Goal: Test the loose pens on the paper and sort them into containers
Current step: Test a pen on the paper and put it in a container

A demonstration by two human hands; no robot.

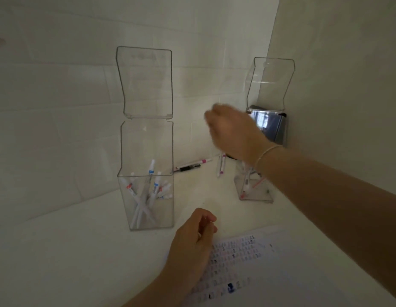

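Note:
Two clear containers with raised lids stand on the white surface. The left container (pixel 146 173) holds several white pens. The right container (pixel 254 187), in the corner, holds a few pens and is partly hidden by my right forearm. My right hand (pixel 232 131) hovers blurred above and left of it with its fingers curled; no pen shows in it. Loose pens (pixel 192 165) lie between the containers, and more loose pens (pixel 221 166) lie beside them. My left hand (pixel 192 242) rests with curled fingers on the left edge of the paper (pixel 281 273), which carries rows of small ink marks.
Tiled walls close the back and the right side, meeting in a corner behind the right container. A dark reflective object (pixel 270 126) sits behind the right container's rim.

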